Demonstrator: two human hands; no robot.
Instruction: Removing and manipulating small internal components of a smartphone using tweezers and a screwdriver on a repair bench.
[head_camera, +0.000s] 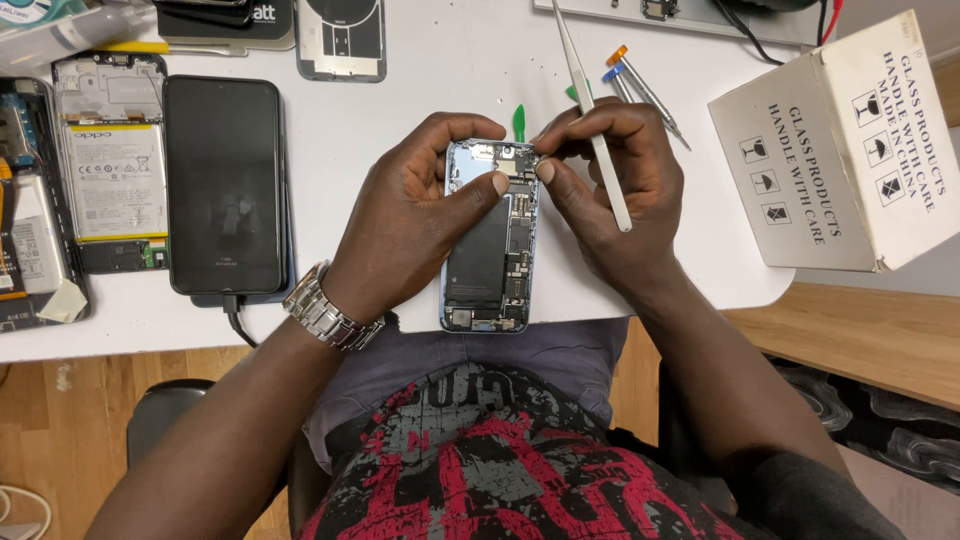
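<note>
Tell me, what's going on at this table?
A person is working on an opened phone lying at the table edge, its insides exposed. The left hand steadies it, thumb on top; the right hand holds white tweezers near its upper end. A black phone and screwdrivers lie nearby.

box (850, 150): grey-white cardboard, black symbols, table R edge | phone screen (224, 185): dark, L of hands | battery label (117, 180): white, far L
</note>
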